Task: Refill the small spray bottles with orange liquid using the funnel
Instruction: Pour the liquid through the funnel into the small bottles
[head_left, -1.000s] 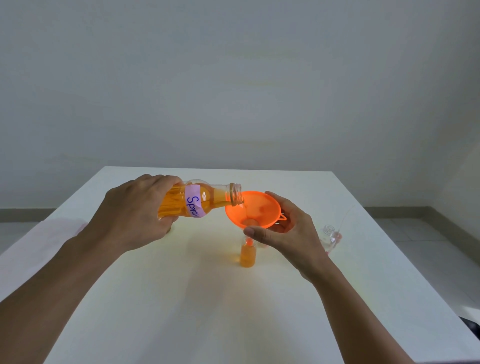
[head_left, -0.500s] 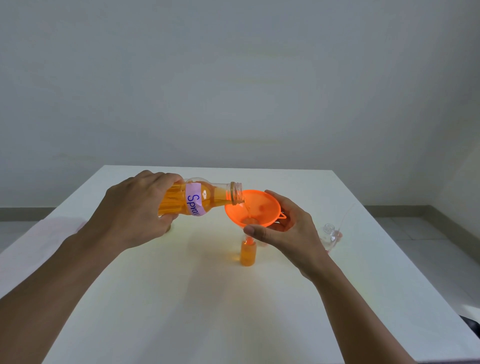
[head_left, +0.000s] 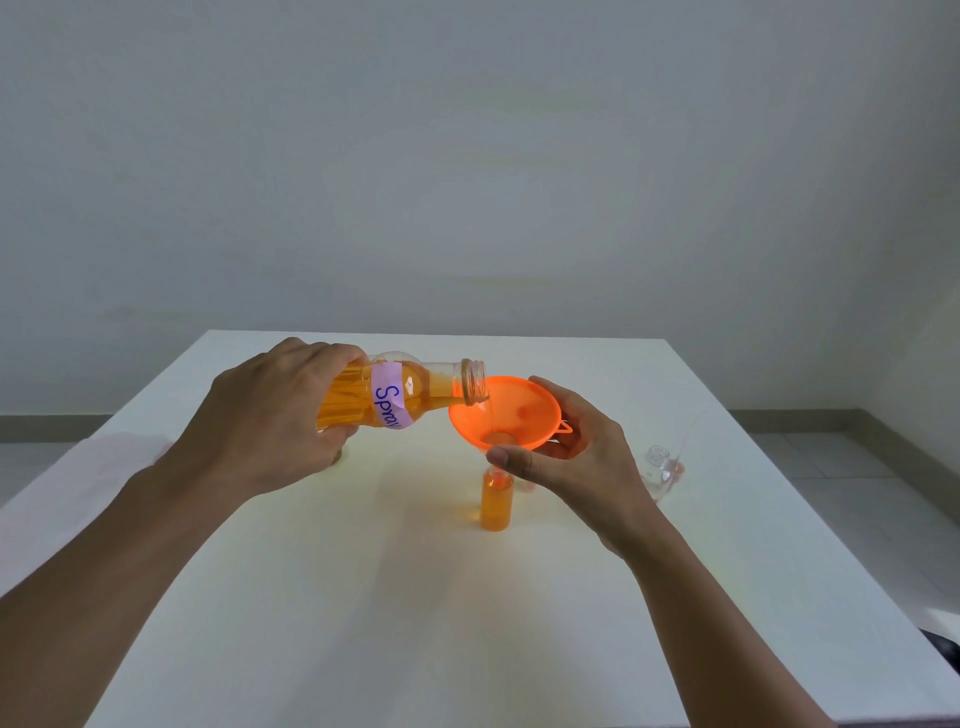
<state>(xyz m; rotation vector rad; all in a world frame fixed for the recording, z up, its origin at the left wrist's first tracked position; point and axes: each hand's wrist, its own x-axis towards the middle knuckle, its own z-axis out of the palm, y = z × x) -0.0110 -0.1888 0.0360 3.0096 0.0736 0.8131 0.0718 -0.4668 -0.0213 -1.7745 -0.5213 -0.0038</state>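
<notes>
Pouring goes on just as a moment ago: the left hand (head_left: 270, 415) keeps its fingers wrapped around the big bottle (head_left: 400, 397), tipped over the funnel (head_left: 511, 410). The right hand (head_left: 566, 457) still pinches the funnel above the small spray bottle (head_left: 497, 501) on the table (head_left: 363, 597). That bottle looks fuller now, almost full, so stopping soon seems wise. Another small bottle (head_left: 657, 465) waits nearby.

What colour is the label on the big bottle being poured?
Pale purple with darker purple handwriting, on the big bottle in the left hand; head view.
</notes>
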